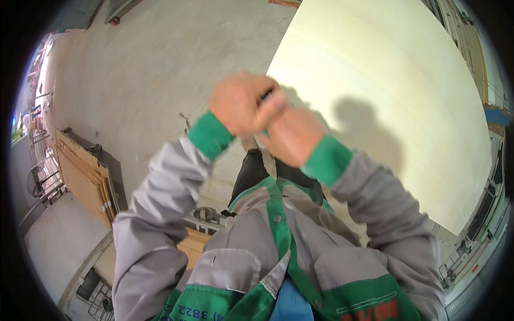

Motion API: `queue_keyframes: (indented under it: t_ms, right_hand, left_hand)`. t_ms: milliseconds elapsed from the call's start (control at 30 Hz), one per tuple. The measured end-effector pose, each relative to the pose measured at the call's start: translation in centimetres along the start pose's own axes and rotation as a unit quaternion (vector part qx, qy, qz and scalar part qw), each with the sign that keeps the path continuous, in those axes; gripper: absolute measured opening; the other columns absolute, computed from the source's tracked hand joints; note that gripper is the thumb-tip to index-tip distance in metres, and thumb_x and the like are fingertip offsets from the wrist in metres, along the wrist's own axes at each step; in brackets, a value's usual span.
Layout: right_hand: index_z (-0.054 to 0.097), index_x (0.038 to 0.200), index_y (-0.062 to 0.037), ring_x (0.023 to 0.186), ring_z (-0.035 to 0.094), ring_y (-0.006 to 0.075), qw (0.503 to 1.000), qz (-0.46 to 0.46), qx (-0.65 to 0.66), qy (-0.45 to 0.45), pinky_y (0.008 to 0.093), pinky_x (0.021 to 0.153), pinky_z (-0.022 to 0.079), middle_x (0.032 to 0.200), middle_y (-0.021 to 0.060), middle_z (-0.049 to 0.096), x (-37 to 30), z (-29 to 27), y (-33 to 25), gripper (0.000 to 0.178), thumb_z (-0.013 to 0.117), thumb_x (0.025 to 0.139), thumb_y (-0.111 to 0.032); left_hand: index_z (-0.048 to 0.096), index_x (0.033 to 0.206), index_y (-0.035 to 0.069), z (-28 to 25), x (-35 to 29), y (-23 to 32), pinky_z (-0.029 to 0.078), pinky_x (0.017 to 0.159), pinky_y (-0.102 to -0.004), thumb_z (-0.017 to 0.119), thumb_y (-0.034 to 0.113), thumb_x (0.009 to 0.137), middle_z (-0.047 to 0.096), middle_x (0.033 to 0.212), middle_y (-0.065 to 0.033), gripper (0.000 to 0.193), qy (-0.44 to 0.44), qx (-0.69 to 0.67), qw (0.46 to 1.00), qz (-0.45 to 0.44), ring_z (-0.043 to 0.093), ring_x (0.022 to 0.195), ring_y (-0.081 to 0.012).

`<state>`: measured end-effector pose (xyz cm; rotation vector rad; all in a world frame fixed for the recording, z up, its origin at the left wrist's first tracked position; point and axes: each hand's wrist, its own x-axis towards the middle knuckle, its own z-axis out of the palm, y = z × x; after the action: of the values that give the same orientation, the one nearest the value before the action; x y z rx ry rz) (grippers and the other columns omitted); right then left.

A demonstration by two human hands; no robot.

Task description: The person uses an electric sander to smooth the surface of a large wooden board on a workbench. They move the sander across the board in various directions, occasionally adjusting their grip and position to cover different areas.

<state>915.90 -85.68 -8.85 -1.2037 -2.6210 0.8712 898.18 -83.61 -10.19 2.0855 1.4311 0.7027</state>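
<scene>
My left hand (241,102) and my right hand (295,134) meet in front of my body, blurred by motion. The left one is closed, its fingers curled toward the right. My right hand also looks closed, pressed against the left, its fingers partly hidden. A small dark and teal bit shows between them, too little to name. To the right lies a large pale board (407,69), whose near left corner is close to my hands. Shadows of my head and arms fall across it.
Grey concrete floor (150,69) stretches to the left. Brown flat panels (83,176) lean at the left, near a fan (37,181). A wheeled thing (115,20) stands at the far left. Long rails and strips (484,214) line the right edge beyond the board.
</scene>
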Motion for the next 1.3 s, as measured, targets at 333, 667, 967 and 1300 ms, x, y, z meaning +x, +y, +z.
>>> queue_keyframes:
  t_ms: [333,667,967,1300]
  right_hand:
    - [0.066,0.121,-0.0070,0.095,0.073,0.0360,0.992,0.007,-0.079,-0.100,0.0489,0.079,0.059,0.116,0.0219,0.070,0.1,-4.3,5.9,0.047,0.070,0.089,-0.040]
    - [0.048,0.145,-0.0101,0.098,0.069,0.0434,0.993,0.037,-0.101,-0.048,0.0532,0.086,0.057,0.125,0.0264,0.057,4.3,-2.5,4.2,0.067,0.070,0.089,-0.042]
    - [0.029,0.163,-0.0251,0.108,0.068,0.0436,0.964,0.182,-0.078,0.175,0.0472,0.095,0.054,0.124,0.0273,0.066,-0.4,-11.1,18.7,0.098,0.078,0.079,-0.035]
    - [0.027,0.163,-0.0140,0.105,0.070,0.0275,0.854,0.452,-0.003,0.258,0.0369,0.089,0.056,0.130,0.0167,0.068,-23.3,-11.4,19.9,0.105,0.085,0.078,-0.032]
  left_hand:
    - [0.074,0.090,0.009,3.1,4.7,4.2,0.054,0.071,-0.0493,0.055,0.043,0.097,0.072,0.082,-0.0174,0.040,0.051,0.050,0.995,-0.062,0.069,0.079,-0.0392]
    - [0.072,0.106,0.008,0.9,4.6,-1.5,0.055,0.081,-0.0487,0.046,0.061,0.100,0.075,0.099,-0.0196,0.060,0.131,-0.056,0.978,-0.156,0.071,0.094,-0.0390]
    - [0.053,0.147,-0.005,7.9,-7.1,-8.3,0.054,0.098,-0.0398,0.064,0.065,0.093,0.067,0.131,-0.0220,0.089,-0.198,-0.138,0.884,-0.401,0.065,0.121,-0.0323]
    - [0.049,0.153,0.005,8.3,-11.4,-8.3,0.055,0.088,-0.0278,0.073,0.044,0.098,0.070,0.111,-0.0035,0.071,-0.113,-0.466,0.803,-0.354,0.065,0.093,-0.0118]
